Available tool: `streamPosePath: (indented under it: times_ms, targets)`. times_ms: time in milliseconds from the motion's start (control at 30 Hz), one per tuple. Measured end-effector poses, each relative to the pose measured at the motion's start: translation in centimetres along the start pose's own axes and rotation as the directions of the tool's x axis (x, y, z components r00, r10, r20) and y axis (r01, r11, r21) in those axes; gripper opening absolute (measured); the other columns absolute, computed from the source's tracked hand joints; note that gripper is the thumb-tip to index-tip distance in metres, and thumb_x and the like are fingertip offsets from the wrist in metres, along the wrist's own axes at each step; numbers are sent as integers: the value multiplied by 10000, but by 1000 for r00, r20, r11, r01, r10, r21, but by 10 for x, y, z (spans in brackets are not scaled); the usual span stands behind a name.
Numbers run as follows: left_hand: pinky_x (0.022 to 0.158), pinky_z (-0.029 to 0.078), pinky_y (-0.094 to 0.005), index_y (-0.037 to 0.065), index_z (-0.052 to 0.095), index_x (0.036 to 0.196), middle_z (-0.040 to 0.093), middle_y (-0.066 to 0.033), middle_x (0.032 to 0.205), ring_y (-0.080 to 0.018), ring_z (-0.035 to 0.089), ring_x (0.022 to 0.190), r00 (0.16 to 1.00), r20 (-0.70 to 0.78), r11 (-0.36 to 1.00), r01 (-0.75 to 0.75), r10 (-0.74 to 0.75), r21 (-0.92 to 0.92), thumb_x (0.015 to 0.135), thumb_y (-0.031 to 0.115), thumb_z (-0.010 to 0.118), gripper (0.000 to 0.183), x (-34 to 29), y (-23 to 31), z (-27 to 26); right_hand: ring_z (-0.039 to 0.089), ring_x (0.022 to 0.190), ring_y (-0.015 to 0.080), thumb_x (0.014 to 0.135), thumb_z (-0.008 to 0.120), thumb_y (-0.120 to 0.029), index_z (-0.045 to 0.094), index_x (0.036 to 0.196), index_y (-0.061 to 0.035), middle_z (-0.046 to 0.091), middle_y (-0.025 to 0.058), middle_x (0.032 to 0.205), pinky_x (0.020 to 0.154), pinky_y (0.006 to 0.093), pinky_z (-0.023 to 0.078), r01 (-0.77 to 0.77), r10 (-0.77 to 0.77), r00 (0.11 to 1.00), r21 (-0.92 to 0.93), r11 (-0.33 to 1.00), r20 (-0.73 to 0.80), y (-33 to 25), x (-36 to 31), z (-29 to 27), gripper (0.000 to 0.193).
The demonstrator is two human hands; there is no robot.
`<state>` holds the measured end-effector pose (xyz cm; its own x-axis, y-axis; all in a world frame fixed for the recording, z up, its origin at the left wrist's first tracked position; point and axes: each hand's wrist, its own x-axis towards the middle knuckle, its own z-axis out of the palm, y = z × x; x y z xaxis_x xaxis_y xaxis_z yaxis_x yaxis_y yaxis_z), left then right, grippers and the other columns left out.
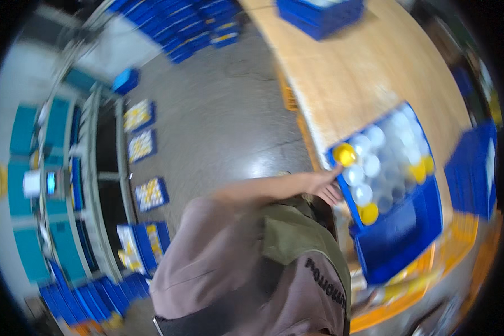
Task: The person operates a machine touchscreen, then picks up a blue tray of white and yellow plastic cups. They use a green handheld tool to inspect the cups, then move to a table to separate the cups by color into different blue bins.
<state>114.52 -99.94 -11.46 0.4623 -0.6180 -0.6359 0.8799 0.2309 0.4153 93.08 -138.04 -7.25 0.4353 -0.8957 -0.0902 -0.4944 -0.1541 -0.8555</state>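
Note:
My left hand (323,187) grips the near left edge of a blue crate (347,203), thumb at the rim and fingers curled at its outer side. Rows of round, translucent white caps or cups (371,165) fill much of it. Among them is a yellow round piece (344,154) by my thumb, another yellow one (368,214) at the near corner, and more at the right side. Adjoining the filled part is a bare blue crate section (397,241); whether it is a separate crate I cannot tell. My right hand does not show. The picture is partly blurred.
The wooden table (369,73) bears another blue crate (321,19) at its far end. Blue crates (473,168) stand at right, with orange crates (459,241) below. Filled trays (151,194) lie on the floor by a teal machine (56,229); crate stacks (179,25) stand beyond.

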Motion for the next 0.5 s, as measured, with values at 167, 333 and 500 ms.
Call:
streamPosePath:
  times_ms: [167,333,500]
  targets:
    - [948,475,-593,-51,223,1472,426,-399,1334,-521,540,1151,986,-83,975,-154,142,-160,814,834,361,1112,43,-22,10,603,1014,333,871,658,-223,582,1254,54,602,241,1193,868,428,505,81,-77,986,-18,997,145,2,17,31,479]
    - [738,546,-491,-125,355,1330,526,-304,1205,-377,659,895,822,-531,972,-235,207,15,782,678,654,1017,69,-30,49,604,1001,332,869,651,-220,587,1238,69,610,243,1178,868,425,502,115,-102,952,-28,993,289,-3,33,59,473]
    - [421,500,-408,-87,621,918,639,-184,772,-284,633,540,726,-660,956,-291,191,-43,810,345,682,449,68,-19,48,605,988,331,866,645,-217,593,1221,84,618,245,1163,867,422,499,132,-110,920,-33,991,377,-12,36,90,469]
